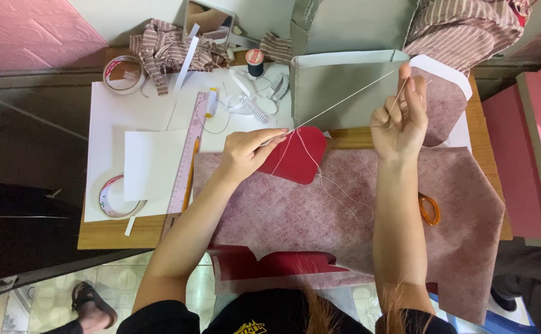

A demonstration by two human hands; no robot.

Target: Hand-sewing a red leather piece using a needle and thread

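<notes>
A: Why do we keep our left hand [249, 150] flat on the red piece [299, 154]?

B: To pin it on the pink fabric [345, 204] on the table [112, 232], it seems. The fingers lie pressed together, tips at the edge where the thread [338, 103] comes out.

A: And our right hand [400, 117]?

B: It is raised over the grey box [338, 86], thumb and forefinger pinching the thread, so the line runs taut; the slack loops on the fabric. The ruler [187, 154] and tape [119, 198] lie at the left.
</notes>
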